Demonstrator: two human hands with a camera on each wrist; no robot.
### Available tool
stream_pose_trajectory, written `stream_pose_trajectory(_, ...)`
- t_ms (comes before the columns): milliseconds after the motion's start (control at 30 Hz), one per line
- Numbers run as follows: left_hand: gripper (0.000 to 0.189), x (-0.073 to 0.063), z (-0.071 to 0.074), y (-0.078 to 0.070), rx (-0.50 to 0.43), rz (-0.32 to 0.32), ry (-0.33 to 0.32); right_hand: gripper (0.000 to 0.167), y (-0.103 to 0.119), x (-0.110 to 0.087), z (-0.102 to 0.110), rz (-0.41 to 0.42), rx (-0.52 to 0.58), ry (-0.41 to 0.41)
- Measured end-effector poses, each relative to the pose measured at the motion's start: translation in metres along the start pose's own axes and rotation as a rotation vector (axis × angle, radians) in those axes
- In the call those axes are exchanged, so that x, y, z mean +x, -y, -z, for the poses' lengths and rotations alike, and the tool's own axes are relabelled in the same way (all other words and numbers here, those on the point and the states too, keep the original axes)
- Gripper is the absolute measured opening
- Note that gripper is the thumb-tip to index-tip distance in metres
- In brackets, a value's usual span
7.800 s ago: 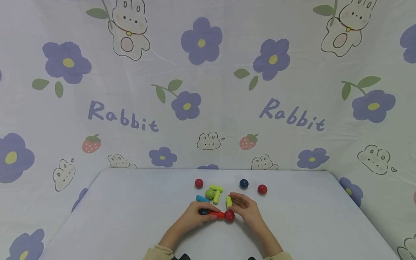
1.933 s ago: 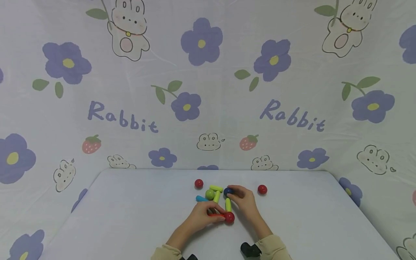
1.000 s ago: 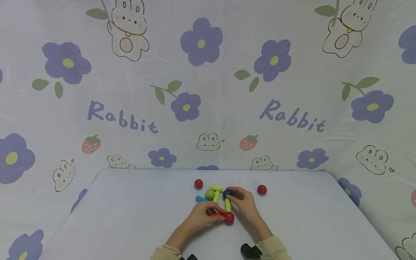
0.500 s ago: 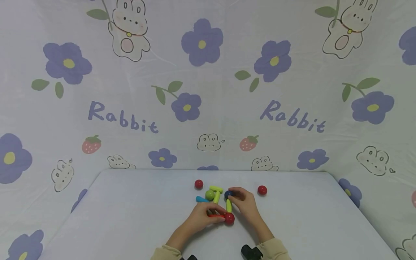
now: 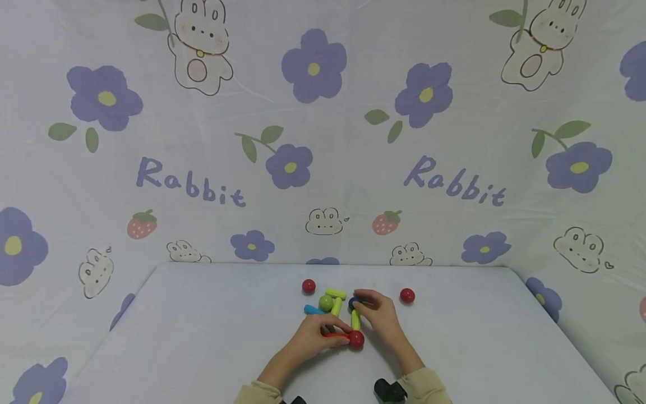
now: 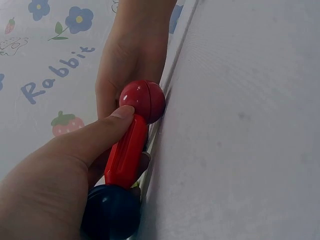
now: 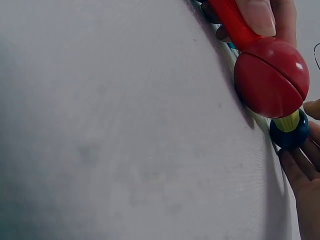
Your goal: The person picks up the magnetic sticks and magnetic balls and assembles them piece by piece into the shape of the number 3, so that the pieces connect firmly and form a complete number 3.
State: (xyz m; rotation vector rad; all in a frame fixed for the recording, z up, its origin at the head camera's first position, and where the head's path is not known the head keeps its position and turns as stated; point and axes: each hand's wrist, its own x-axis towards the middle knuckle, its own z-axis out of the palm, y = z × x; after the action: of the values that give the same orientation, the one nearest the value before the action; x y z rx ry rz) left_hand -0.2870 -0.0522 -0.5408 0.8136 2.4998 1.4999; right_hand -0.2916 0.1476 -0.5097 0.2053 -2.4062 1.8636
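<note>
My left hand pinches a red rod with its thumb close to a shiny red ball at the rod's end. A dark blue ball sits on the rod's other end, under the palm in the head view. From the red ball a yellow-green rod points away from me. At that rod's far end my right hand grips another dark blue ball between thumb and fingers, and the rod's end meets the ball in the right wrist view.
Behind my left hand lie a green ball, a yellow-green rod with another below it, and a blue rod. Loose red balls rest at back left and right on the white table.
The right hand has taken the blue ball from the back right to the yellow-green rod's far end. My left hand has shifted right along the red rod, towards the red ball.
</note>
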Motion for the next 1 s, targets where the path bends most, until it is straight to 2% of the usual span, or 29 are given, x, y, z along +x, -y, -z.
stream_pose_trajectory(133, 0.018, 0.000, -0.001, 0.000, -0.004, 0.012, 0.004, 0.034, 0.005, 0.002, 0.000, 0.012, 0.008, 0.008)
stream_pose_trajectory(433, 0.019, 0.001, -0.001, 0.002, 0.000, -0.002, 0.009, 0.029, 0.003, 0.012, -0.007, 0.054, -0.051, -0.038)
stream_pose_trajectory(700, 0.019, 0.001, 0.000, 0.003, 0.008, -0.022, 0.008, 0.030, 0.012, 0.018, -0.011, 0.060, -0.052, 0.027)
stream_pose_trajectory(1000, 0.020, 0.000, 0.000, 0.004, 0.015, -0.029, 0.005, 0.029, -0.017, 0.037, -0.025, 0.036, -0.134, 0.024)
